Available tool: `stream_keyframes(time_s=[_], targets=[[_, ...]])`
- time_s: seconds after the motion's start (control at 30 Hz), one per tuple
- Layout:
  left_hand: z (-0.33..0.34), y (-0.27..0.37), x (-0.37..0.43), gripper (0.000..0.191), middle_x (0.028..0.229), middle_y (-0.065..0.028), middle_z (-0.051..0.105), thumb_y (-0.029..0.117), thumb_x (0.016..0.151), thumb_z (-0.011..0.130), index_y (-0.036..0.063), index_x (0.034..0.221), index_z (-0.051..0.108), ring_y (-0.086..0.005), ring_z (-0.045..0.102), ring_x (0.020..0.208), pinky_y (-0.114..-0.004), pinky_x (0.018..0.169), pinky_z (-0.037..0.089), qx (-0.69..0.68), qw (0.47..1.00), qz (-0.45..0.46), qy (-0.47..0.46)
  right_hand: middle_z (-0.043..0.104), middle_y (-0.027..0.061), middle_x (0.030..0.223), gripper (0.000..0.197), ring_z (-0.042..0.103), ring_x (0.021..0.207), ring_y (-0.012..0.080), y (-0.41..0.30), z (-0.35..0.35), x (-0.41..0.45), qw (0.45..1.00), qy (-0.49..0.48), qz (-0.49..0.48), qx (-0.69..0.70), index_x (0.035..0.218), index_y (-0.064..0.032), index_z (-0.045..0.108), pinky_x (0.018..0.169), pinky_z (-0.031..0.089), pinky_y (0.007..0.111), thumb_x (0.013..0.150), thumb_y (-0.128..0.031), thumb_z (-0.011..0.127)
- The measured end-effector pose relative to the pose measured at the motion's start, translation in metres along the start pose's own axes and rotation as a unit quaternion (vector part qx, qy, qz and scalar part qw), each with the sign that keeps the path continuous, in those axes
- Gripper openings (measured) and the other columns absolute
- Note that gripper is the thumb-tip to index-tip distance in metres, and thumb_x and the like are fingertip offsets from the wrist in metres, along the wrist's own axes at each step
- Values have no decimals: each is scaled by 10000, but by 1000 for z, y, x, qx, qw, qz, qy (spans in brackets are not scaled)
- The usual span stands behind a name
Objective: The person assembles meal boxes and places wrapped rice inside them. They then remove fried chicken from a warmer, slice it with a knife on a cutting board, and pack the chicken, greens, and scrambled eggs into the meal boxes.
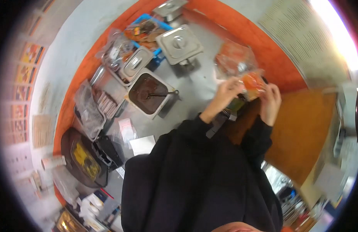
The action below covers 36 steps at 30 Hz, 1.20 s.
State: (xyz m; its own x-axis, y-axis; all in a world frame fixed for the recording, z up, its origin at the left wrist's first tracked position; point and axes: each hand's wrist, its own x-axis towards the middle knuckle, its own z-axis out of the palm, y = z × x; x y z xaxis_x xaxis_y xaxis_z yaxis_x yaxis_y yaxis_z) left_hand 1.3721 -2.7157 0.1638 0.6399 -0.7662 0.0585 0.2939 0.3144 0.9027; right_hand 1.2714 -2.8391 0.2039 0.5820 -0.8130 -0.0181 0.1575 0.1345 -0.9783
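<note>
Between my two hands is a small clear plastic packet with orange contents (252, 83). My left hand (228, 90) pinches its left side, and the fingers of my right hand (270, 100) grip its right edge. Just beyond the packet, a larger clear plastic bag of orange-red contents (235, 56) lies on the steel counter against the orange wall band. A dark green item (236, 104) shows below my left hand, too blurred to name.
On the steel counter (186, 92) stand a pan of brown sauce (148, 92) with a ladle, a lidded steel pan (179, 43), a blue crate (160, 53) of packets, and a tray of stacked slices (105, 103). A brown wooden panel (300, 130) is to my right.
</note>
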Motion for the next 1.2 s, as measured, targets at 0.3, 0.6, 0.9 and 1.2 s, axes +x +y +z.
stream_keyframes(time_s=[0.3, 0.6, 0.9, 1.2], targets=[[-19, 52, -152, 159, 734, 1, 569, 188, 821, 544, 31, 842, 533, -46, 518, 662, -185, 541, 381, 78, 971, 101, 202, 556, 30, 845, 52, 533, 762, 94, 4, 46, -130, 967, -170, 74, 175, 828, -50, 481, 680, 420, 229, 828, -95, 506], [-55, 75, -299, 158, 735, -47, 587, 163, 686, 655, 38, 764, 597, -188, 499, 676, -281, 597, 396, 438, 858, 137, 232, 555, 2, 770, 36, 510, 699, 60, 36, 67, -251, 935, -351, 39, -16, 805, -2, 525, 630, 401, 177, 781, -18, 547], [-94, 85, -412, 144, 606, -28, 499, 138, 755, 599, 16, 694, 555, -137, 465, 639, -258, 571, 373, 400, 829, 141, 364, 545, 61, 911, 87, 522, 801, 123, 55, 120, -336, 888, -427, 158, 64, 825, -8, 522, 718, 427, 230, 756, -7, 574], [-162, 117, -611, 158, 709, -2, 545, 162, 794, 583, 13, 814, 535, -45, 488, 644, -200, 578, 401, 31, 786, 189, 588, 572, 126, 933, 416, 586, 804, 184, 87, 253, -523, 715, -659, 231, -24, 1066, -18, 411, 674, 512, 273, 710, 39, 618]])
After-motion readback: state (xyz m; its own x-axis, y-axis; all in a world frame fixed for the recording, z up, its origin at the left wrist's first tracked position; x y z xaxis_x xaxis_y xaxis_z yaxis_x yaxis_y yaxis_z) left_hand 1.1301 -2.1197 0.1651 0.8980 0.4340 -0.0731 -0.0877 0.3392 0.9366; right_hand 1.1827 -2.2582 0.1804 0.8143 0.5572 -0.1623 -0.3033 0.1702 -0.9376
